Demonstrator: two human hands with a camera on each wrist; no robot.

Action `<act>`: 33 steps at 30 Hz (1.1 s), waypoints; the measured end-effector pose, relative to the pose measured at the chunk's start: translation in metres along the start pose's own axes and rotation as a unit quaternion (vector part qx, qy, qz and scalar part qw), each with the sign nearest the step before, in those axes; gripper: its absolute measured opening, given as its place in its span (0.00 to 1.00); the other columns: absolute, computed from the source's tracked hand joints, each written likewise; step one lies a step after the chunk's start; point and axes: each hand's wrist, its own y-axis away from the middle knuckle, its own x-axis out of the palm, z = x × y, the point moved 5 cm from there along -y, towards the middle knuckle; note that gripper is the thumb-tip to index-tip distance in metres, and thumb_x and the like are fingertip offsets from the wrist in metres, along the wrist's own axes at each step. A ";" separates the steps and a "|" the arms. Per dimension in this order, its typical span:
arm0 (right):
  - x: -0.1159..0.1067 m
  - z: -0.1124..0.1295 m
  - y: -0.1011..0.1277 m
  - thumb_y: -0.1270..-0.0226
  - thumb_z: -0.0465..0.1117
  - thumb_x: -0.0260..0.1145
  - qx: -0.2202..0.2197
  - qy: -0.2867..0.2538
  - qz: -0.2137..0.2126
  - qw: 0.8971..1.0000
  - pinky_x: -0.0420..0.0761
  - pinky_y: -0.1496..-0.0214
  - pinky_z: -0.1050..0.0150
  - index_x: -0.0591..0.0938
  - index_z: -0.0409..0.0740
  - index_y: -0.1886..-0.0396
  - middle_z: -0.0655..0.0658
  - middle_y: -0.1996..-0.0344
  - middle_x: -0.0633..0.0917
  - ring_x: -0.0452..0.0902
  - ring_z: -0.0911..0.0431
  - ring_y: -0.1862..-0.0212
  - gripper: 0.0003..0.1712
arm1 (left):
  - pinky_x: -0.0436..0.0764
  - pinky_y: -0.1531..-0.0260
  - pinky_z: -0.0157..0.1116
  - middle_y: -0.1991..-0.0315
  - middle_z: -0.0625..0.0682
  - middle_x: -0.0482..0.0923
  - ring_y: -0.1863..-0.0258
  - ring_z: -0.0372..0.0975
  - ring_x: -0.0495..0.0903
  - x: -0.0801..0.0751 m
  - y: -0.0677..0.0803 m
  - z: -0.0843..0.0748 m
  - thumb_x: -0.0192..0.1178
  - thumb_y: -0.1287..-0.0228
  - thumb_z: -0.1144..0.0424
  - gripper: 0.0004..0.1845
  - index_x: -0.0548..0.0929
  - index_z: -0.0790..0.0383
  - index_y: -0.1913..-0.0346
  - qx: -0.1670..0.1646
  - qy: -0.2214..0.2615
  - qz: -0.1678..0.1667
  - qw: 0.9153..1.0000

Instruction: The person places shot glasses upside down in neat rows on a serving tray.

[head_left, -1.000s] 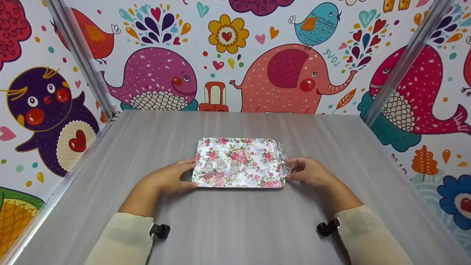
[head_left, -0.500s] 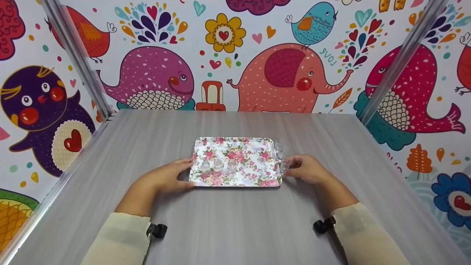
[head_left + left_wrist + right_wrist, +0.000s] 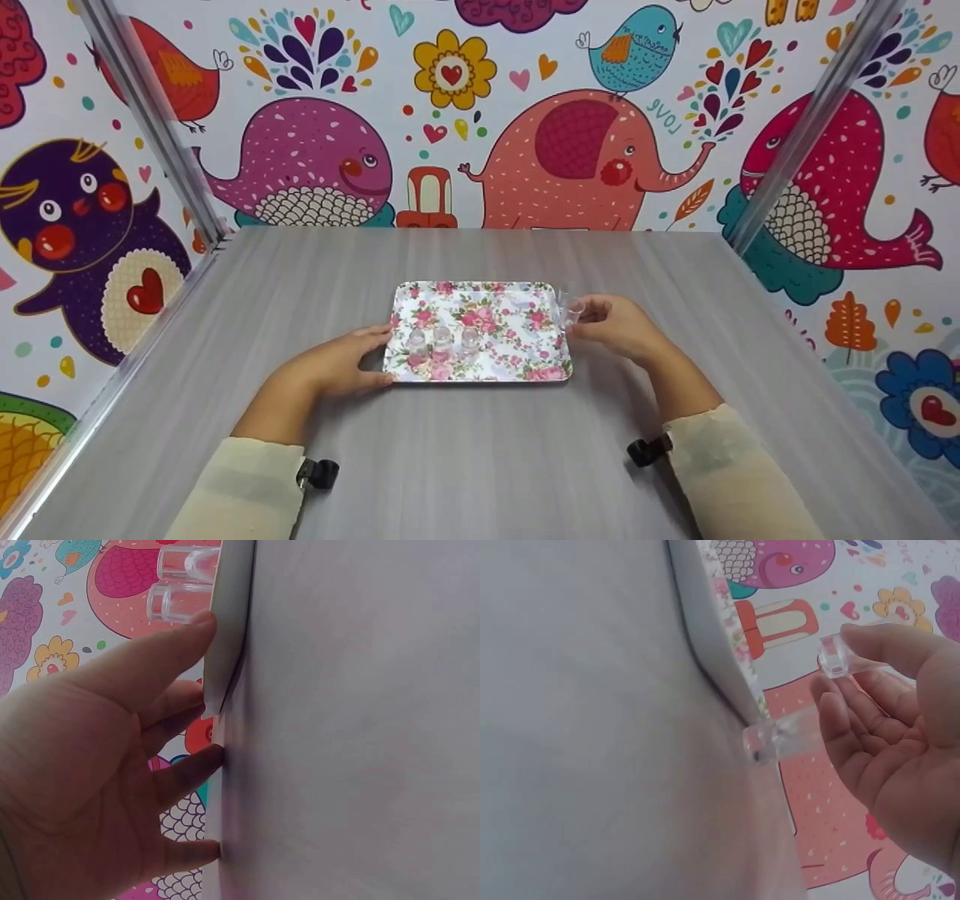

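Note:
A flower-patterned tray [image 3: 517, 360] lies on the table with three small clear glasses, a left one [image 3: 418, 343], a middle one [image 3: 442, 343] and a right one [image 3: 470, 343], standing on its left half. My left hand [image 3: 337, 367] rests at the tray's left edge, fingers spread, thumb [image 3: 199, 626] touching the tray near the front corner. Beyond the tray's right edge, my right hand [image 3: 619, 330] pinches a small clear shot glass [image 3: 832, 656] between thumb and fingers. Another clear glass [image 3: 761, 744] stands by that edge. In the head view these glasses overlap and are hard to separate.
The grey wood-grain table [image 3: 480, 465] stretches around the tray. Behind it rises a wall with cartoon animals [image 3: 570, 165]. Metal posts stand at the left [image 3: 150, 120] and right [image 3: 810, 127] back corners. A small black camera sits at each wrist.
My right hand, pinching the shot glass, has moved away from me along the tray's right edge, towards the glass standing there. The left hand and the tray stay in place; the head view shifts slightly.

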 end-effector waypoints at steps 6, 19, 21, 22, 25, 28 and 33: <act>0.012 0.023 -0.008 0.34 0.48 0.79 0.003 -0.030 0.006 1.000 0.88 0.37 0.47 0.88 0.50 0.44 0.45 0.51 0.90 0.86 0.50 0.48 0.21 | 0.60 0.16 0.60 0.14 0.58 0.60 0.15 0.59 0.58 -0.001 0.000 -0.001 0.70 0.28 0.47 0.45 0.65 0.65 0.17 0.003 -0.003 -0.002 1.000; 0.048 0.067 -0.023 0.34 0.40 0.79 -0.053 -0.097 0.039 0.993 0.88 0.36 0.45 0.89 0.46 0.47 0.43 0.55 0.91 0.89 0.51 0.50 0.17 | 0.60 0.16 0.60 0.14 0.56 0.59 0.15 0.58 0.58 -0.002 0.003 -0.004 0.70 0.28 0.48 0.45 0.65 0.64 0.17 -0.004 0.006 -0.001 1.000; 0.052 0.073 -0.024 0.35 0.39 0.79 -0.060 -0.106 0.041 0.992 0.90 0.39 0.51 0.89 0.45 0.47 0.43 0.55 0.92 0.90 0.52 0.51 0.17 | 0.60 0.16 0.60 0.14 0.56 0.59 0.15 0.58 0.57 -0.002 0.003 -0.004 0.70 0.28 0.48 0.45 0.65 0.64 0.17 -0.003 0.006 0.000 1.000; 0.054 0.075 -0.025 0.35 0.39 0.79 -0.065 -0.110 0.043 0.991 0.90 0.40 0.54 0.89 0.45 0.47 0.43 0.55 0.92 0.90 0.52 0.51 0.17 | 0.60 0.16 0.60 0.14 0.56 0.59 0.15 0.58 0.57 -0.002 0.003 -0.004 0.70 0.28 0.48 0.45 0.65 0.65 0.17 -0.003 0.007 0.000 1.000; 0.058 0.081 -0.027 0.35 0.37 0.79 -0.076 -0.126 0.048 0.988 0.91 0.44 0.61 0.89 0.43 0.48 0.43 0.55 0.92 0.90 0.53 0.51 0.16 | 0.60 0.16 0.60 0.14 0.56 0.58 0.15 0.58 0.57 -0.002 0.003 -0.004 0.70 0.28 0.48 0.45 0.65 0.65 0.17 -0.001 0.007 0.001 1.000; 0.062 0.084 -0.028 0.34 0.36 0.78 -0.085 -0.133 0.050 0.986 0.91 0.45 0.63 0.89 0.43 0.48 0.42 0.55 0.92 0.89 0.53 0.51 0.16 | 0.60 0.16 0.60 0.14 0.57 0.59 0.15 0.58 0.58 -0.002 0.003 -0.004 0.70 0.28 0.49 0.45 0.64 0.65 0.17 0.002 0.007 -0.001 1.000; 0.065 0.082 -0.029 0.33 0.37 0.78 -0.086 -0.127 0.048 0.987 0.91 0.42 0.58 0.89 0.46 0.46 0.43 0.55 0.91 0.89 0.52 0.52 0.17 | 0.60 0.16 0.59 0.14 0.57 0.59 0.15 0.58 0.58 -0.001 0.002 -0.004 0.70 0.28 0.49 0.44 0.65 0.66 0.18 0.003 0.007 -0.002 1.000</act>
